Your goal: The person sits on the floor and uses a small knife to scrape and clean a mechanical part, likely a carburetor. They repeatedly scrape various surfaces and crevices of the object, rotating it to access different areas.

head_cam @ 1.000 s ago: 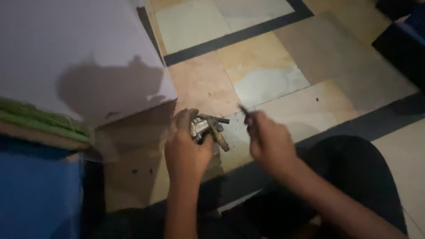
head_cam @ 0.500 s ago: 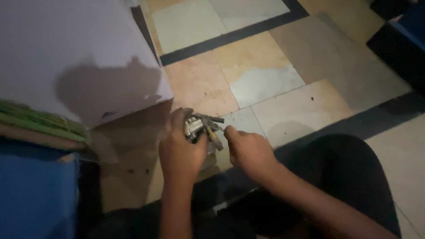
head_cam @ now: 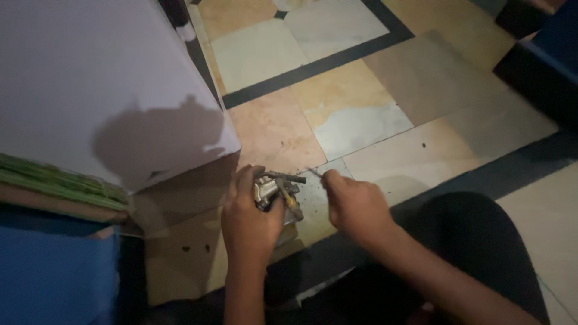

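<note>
Two hands work low over the tiled floor [head_cam: 361,120]. My left hand [head_cam: 250,219] is clenched around a small metal part [head_cam: 271,189], near the white box [head_cam: 90,78]. My right hand [head_cam: 355,204] pinches a thin tool [head_cam: 315,173]. I judge the part must be gripped firmly and the tip guided slowly.

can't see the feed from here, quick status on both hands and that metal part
Left hand gripping small metal part on tiled floor. Right hand pinching thin tool beside it. White board close left, not touching.
</note>
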